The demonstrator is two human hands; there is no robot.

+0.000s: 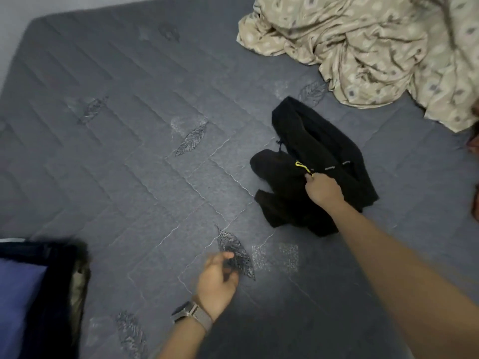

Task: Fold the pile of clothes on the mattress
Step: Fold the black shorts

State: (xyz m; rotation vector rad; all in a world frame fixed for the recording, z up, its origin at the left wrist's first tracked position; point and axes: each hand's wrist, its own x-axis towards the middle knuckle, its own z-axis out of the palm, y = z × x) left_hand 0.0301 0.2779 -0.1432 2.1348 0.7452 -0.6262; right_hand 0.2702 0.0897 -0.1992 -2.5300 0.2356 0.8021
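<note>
A crumpled black garment (315, 164), unfolded, is pinched by the right hand (324, 190) on the mattress (129, 151); the left hand (217, 278) is held loosely curled, empty. Folded dark clothes (33, 286) are stacked at the near left, so the task is judged partly done.

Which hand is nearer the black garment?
Right. The right hand pinches the black garment near its yellow drawstring; the left hand is off to its lower left over the mattress, touching no clothing.

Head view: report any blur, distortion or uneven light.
Head view: left hand motion-blurred; right hand, gripping the black garment, is sharper; wide-angle bending curves the mattress edges; corners darken; the garment shows little detail.
</note>
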